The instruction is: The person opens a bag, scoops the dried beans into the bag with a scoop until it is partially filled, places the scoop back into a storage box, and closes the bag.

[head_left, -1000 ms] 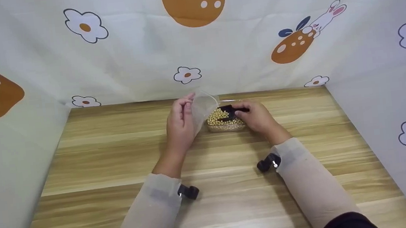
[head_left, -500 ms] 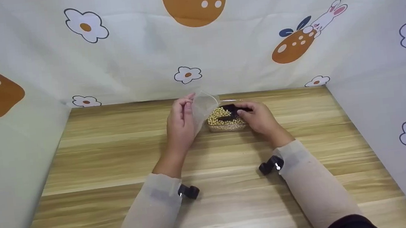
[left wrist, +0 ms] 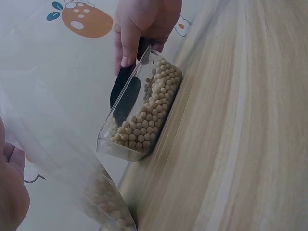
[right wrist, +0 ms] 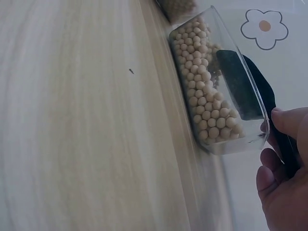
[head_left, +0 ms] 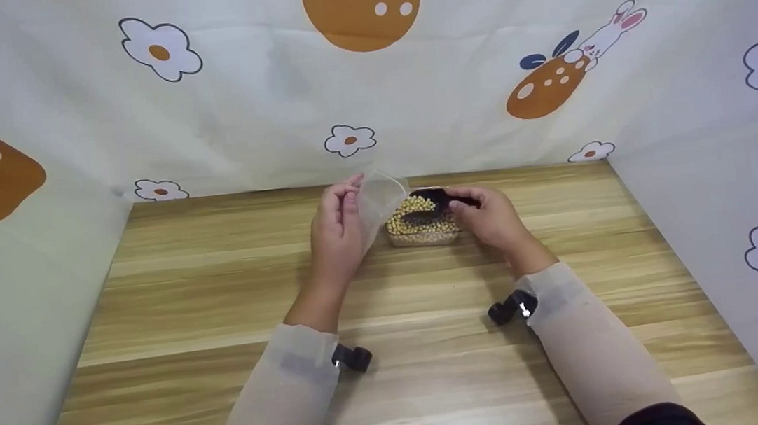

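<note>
My left hand (head_left: 338, 234) holds up a clear plastic bag (head_left: 381, 202), its mouth spread toward the box. Pale round beans, like soybeans, lie in the bag's bottom corner (left wrist: 108, 204). Just right of it, a clear plastic box (head_left: 424, 239) stands on the table, filled with the same beans (right wrist: 199, 91). The right hand (head_left: 496, 220) grips the handle of a black scoop (head_left: 440, 200) between thumb and fingers. Its blade (left wrist: 126, 96) dips inside the box, behind the near wall, above a hollow in the beans. Some beans overlap the blade in the head view.
The wood-grain table (head_left: 410, 378) has a patterned cloth (head_left: 233, 101) hanging at its back and sides. A small dark speck (right wrist: 131, 71) lies on the tabletop in front of the box. Each wrist carries a black camera mount (head_left: 352, 358).
My right hand has drawn the scoop slightly to the right, and its blade sits a little higher over the beans. The left hand and bag have stayed in place.
</note>
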`<state>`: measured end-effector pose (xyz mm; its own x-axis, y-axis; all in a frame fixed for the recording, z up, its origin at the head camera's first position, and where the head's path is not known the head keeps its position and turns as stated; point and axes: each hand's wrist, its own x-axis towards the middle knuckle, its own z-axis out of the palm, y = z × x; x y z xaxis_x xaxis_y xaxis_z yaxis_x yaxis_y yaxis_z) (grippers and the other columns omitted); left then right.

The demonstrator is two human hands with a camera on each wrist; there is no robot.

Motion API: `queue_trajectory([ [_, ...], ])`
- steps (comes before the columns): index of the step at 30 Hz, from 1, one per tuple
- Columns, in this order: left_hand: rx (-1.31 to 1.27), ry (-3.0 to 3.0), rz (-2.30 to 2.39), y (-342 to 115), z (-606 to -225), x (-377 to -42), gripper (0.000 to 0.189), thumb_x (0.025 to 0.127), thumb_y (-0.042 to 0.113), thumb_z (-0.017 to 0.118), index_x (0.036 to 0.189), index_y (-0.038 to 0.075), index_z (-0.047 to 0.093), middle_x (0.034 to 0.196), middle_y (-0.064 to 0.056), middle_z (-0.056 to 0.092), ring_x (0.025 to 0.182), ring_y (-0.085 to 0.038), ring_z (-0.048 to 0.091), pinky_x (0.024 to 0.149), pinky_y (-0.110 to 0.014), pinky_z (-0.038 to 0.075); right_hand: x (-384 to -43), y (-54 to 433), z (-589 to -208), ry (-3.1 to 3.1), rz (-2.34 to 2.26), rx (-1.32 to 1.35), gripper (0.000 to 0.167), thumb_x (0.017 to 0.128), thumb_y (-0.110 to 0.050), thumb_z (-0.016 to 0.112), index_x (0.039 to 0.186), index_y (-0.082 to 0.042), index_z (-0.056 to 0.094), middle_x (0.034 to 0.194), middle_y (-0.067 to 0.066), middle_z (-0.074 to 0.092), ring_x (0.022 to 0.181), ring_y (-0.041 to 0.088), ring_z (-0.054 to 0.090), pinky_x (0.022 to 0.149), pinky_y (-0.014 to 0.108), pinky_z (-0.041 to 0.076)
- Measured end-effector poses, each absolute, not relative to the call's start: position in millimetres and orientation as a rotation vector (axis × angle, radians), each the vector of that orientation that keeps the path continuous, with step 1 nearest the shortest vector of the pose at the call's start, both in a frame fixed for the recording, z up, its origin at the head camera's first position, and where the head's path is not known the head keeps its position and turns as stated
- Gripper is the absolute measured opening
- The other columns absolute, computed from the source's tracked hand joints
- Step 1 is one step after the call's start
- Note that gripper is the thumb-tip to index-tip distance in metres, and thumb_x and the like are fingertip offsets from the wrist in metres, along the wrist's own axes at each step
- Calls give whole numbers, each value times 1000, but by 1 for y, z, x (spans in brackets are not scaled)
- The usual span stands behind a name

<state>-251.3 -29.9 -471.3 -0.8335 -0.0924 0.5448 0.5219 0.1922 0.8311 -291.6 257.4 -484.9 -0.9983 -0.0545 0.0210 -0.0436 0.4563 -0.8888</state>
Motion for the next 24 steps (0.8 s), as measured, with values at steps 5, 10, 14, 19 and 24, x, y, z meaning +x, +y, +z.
queue_trajectory([
  [5, -394, -1992, -1684, -29, -470, -251, 20, 114, 18, 48, 117, 5, 63, 144, -7, 71, 141, -23, 63, 124, -33, 46, -290, 261, -481, 2569, -1738, -42, 33, 103, -18, 70, 135, -11, 74, 135, 16, 72, 103, 26, 73, 81, 23, 63],
  [10, -389, -1993, -1683, -29, -472, -252, 19, 114, 17, 49, 118, 3, 62, 144, -8, 72, 140, -24, 64, 123, -35, 48, -288, 265, -476, 2595, -1708, -52, 34, 103, -22, 70, 136, -12, 73, 143, 13, 70, 128, 24, 66, 98, 19, 55],
  [14, -387, -1996, -1695, -30, -472, -251, 20, 114, 17, 48, 118, 3, 62, 144, -8, 71, 141, -23, 63, 123, -34, 47, -287, 268, -472, 2599, -1737, -53, 34, 104, -19, 71, 136, -10, 72, 144, 13, 69, 133, 25, 64, 102, 18, 54],
  [19, -390, -1998, -1701, -30, -471, -251, 21, 115, 17, 48, 118, 2, 62, 144, -8, 71, 140, -21, 64, 123, -32, 48, -285, 273, -463, 2597, -1800, -43, 34, 104, -18, 71, 136, -7, 72, 142, 14, 70, 126, 19, 66, 99, 15, 55],
  [24, -385, -2009, -1686, -30, -471, -252, 21, 115, 17, 48, 118, 2, 62, 144, -8, 71, 140, -20, 64, 122, -32, 48, -284, 276, -449, 2597, -1797, -51, 36, 104, -21, 71, 137, -7, 71, 144, 14, 68, 118, 11, 66, 97, 14, 54],
])
